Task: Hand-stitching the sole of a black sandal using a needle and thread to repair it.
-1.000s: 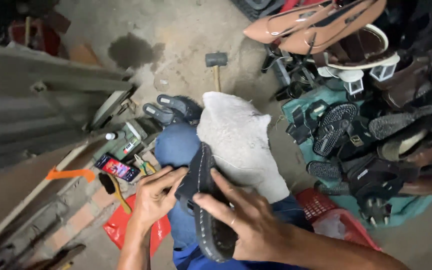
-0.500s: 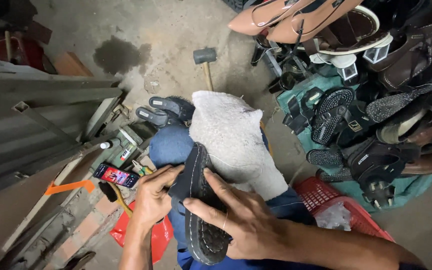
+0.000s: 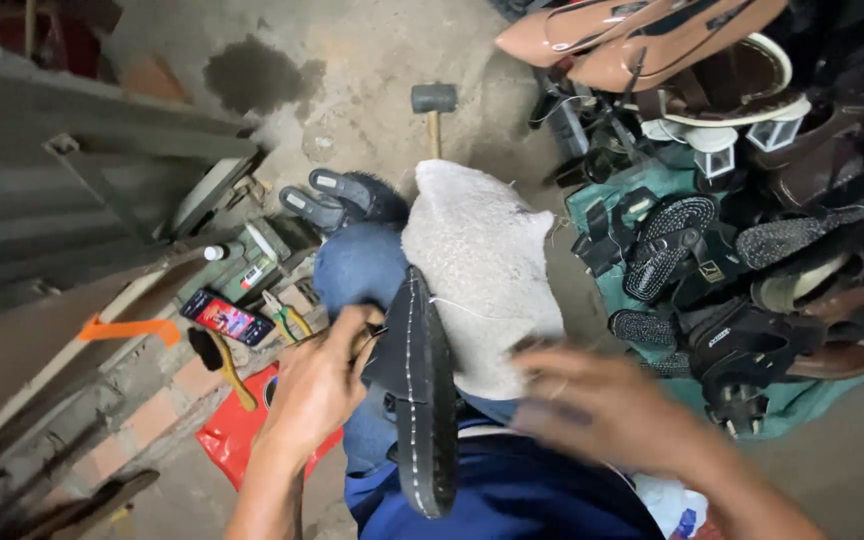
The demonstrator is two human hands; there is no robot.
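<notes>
A black shoe sole [image 3: 422, 390] with a line of light stitching along its edge stands on its side on my lap. My left hand [image 3: 317, 385] grips it from the left side. My right hand [image 3: 602, 410] is blurred, off the sole and to its right, above a grey-white cloth [image 3: 477, 265] draped over my knee. A thin thread [image 3: 457, 305] runs from the sole towards the right hand; whether the fingers pinch it I cannot tell.
A heap of sandals and shoes [image 3: 742, 240] lies on a green sheet at the right. A hammer [image 3: 432, 105] lies on the concrete ahead. A lit phone [image 3: 224, 318], pliers [image 3: 287, 315] and a red bag [image 3: 237, 430] sit at the left by metal frames.
My right hand has left the sole and swung out to the right. The sole has turned more upright in my left hand.
</notes>
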